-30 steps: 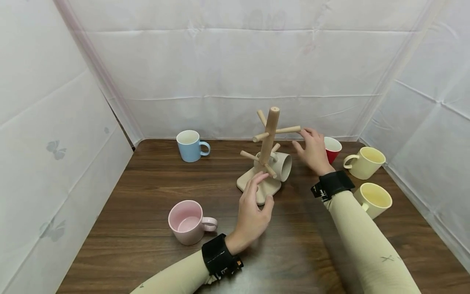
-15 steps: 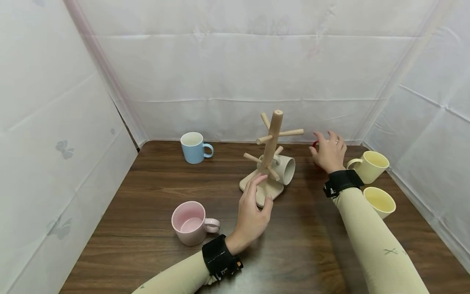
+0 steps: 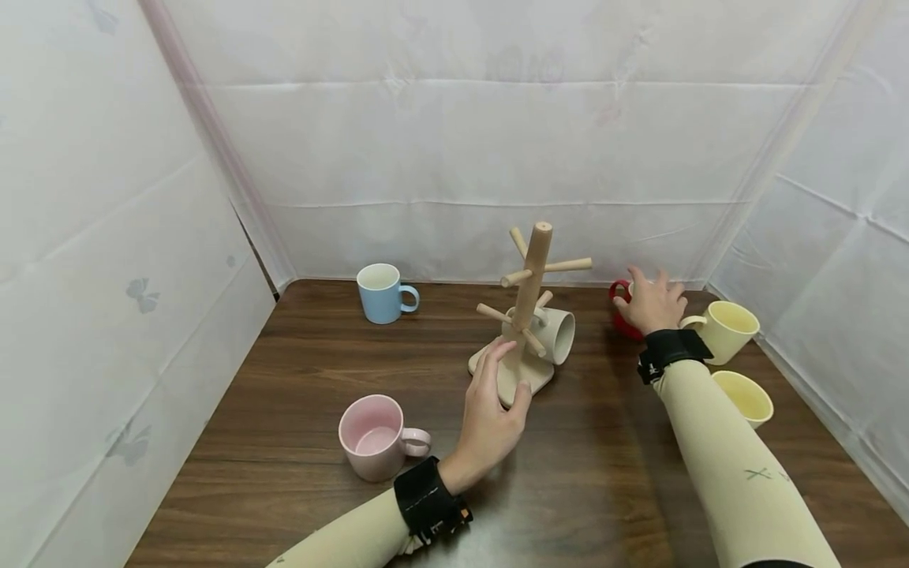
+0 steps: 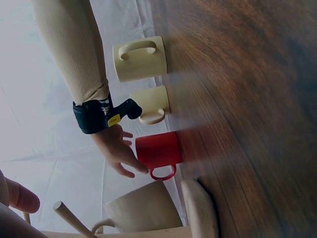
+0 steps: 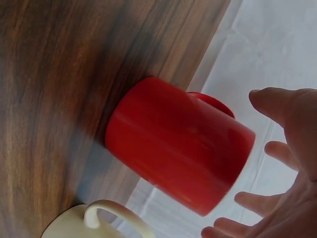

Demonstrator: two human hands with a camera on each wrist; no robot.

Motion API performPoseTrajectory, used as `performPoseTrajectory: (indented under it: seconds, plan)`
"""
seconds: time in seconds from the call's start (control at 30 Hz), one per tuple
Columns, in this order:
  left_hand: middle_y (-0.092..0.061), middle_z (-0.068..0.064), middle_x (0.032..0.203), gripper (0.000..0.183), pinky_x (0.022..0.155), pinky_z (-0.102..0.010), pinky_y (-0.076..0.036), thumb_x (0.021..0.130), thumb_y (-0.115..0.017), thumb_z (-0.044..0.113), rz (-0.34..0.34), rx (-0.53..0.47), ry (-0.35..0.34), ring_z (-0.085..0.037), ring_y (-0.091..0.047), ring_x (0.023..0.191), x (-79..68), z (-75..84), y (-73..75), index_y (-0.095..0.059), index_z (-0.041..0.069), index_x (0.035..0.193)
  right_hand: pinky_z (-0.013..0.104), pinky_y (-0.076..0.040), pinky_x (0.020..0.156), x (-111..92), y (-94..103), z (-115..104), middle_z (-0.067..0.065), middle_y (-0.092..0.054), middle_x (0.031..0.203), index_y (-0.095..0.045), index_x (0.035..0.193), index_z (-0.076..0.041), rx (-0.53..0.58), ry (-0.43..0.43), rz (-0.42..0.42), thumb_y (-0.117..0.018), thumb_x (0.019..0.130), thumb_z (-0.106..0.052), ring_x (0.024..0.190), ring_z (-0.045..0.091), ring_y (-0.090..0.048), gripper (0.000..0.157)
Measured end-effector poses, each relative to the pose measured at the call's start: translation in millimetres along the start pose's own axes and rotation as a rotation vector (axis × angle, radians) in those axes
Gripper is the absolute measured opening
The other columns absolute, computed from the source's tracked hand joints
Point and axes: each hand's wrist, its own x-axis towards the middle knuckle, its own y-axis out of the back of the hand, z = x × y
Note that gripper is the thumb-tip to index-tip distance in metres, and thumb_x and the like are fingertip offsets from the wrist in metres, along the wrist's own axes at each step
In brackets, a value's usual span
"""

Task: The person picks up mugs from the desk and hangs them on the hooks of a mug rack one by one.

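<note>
At the back right, my right hand (image 3: 653,306) hovers over a red mug (image 5: 178,144), its fingers spread around the rim. The right wrist view shows a gap between those fingers and the mug. My left hand (image 3: 491,422) stays relaxed at the front of a wooden mug tree (image 3: 533,284), fingertips close to its base; whether they touch it I cannot tell. On a lower peg of the tree hangs a cream mug (image 3: 557,335), tipped sideways with its mouth facing right.
A pink mug (image 3: 372,438) stands left of my left hand, and a blue mug (image 3: 381,293) at the back left. Two yellow mugs, one farther back (image 3: 726,331) and one nearer (image 3: 746,397), stand by my right forearm. White cloth walls (image 3: 454,142) edge the table.
My right hand has moved right, from beside the mug tree's upper peg to above the red mug. My left hand has stayed nearly still. The head view has shifted slightly.
</note>
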Motion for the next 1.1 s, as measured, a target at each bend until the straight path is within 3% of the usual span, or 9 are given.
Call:
performPoseTrajectory:
  seconds: [0.5, 1.1]
  plan:
    - [-0.038, -0.003, 0.141, 0.054, 0.102, -0.048, -0.032, 0.087, -0.058, 0.024, -0.018, 0.037, 0.036, -0.017, -0.026, 0.132, -1.3, -11.4, 2.2, -0.038, 0.018, 0.137, 0.070, -0.033, 0.083, 5.1, -1.0, 4.0, 0.041, -0.037, 0.119, -0.039, 0.137, -0.012, -0.031, -0.057, -0.127, -0.062, 0.086, -0.032, 0.102, 0.061, -0.029, 0.060]
    - [-0.036, -0.001, 0.142, 0.051, 0.102, -0.049, -0.031, 0.090, -0.055, 0.023, -0.023, 0.037, 0.043, -0.020, -0.026, 0.133, -2.6, -15.1, 2.5, -0.037, 0.022, 0.138, 0.067, -0.039, 0.077, 6.7, -4.5, 9.1, 0.041, -0.037, 0.116, -0.042, 0.133, -0.010, -0.024, -0.056, -0.111, -0.060, 0.088, -0.026, 0.101, 0.059, -0.029, 0.051]
